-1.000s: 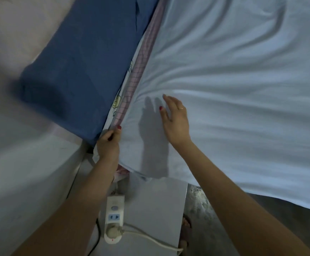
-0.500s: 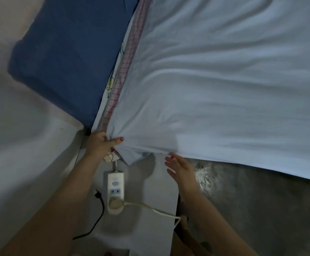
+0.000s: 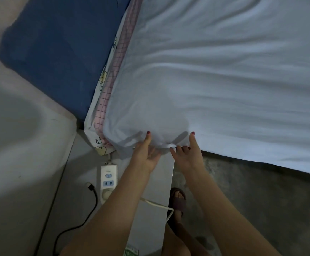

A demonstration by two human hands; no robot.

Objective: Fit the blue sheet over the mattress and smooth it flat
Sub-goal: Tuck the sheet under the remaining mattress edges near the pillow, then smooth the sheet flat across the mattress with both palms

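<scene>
Head view: right hand (image 3: pixel 186 154) has come up from below to join left hand (image 3: pixel 146 154); both pinch the blue sheet (image 3: pixel 215 80) hem at the mattress corner (image 3: pixel 102 143) just above them.

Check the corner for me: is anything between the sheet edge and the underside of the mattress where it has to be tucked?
Nothing visible blocks it. Both the left hand and right hand grip the blue sheet at the mattress corner. The power strip and its cord lie below on the white surface, apart from the sheet.
</scene>
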